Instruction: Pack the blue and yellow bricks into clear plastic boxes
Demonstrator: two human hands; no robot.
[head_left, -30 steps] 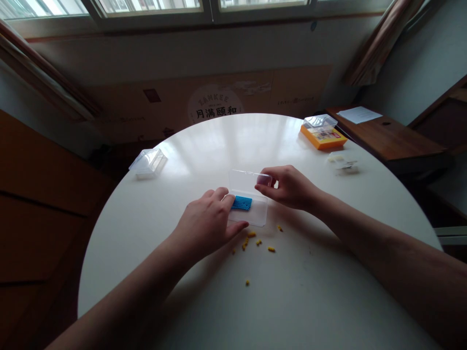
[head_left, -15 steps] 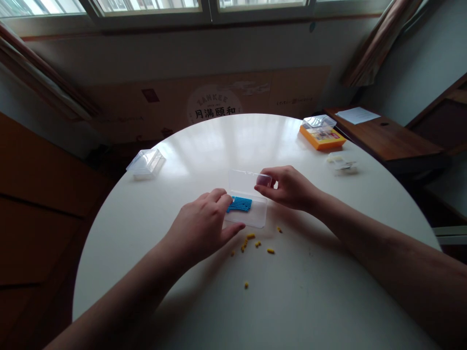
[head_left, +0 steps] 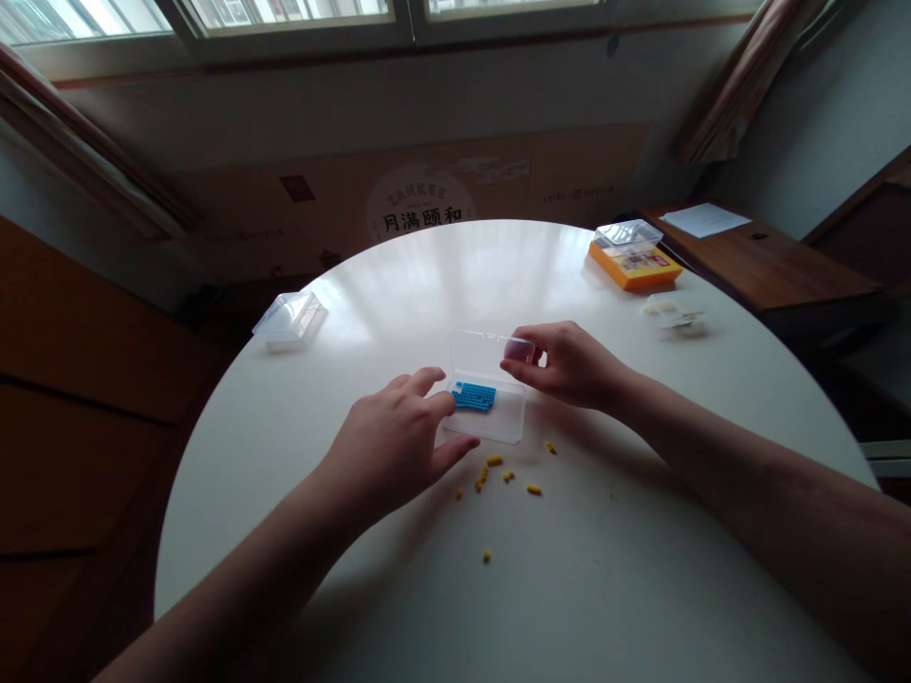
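A clear plastic box (head_left: 504,427) lies on the table with its hinged lid (head_left: 475,349) raised. Inside it, toward the left, sits a flat block of small blue beads or bricks (head_left: 476,396). My right hand (head_left: 559,362) pinches the lid's right end between thumb and fingers. At the box's left side is my left hand (head_left: 405,417), thumb and fingers spread, with a fingertip over or touching the left end of the blue piece. Several small yellow pieces (head_left: 494,461) are scattered on the table just in front of the box.
On the white round table (head_left: 285,493), another clear box (head_left: 290,323) stands at the left. An orange box (head_left: 633,266) with a clear lid on top is at the back right, near a small clear container (head_left: 676,318). A wooden desk (head_left: 775,256) holds papers (head_left: 704,220).
My left index finger has lifted and the fingers have spread, showing more of the blue piece's left end. My right hand keeps hold of the lid. The view has shifted slightly.
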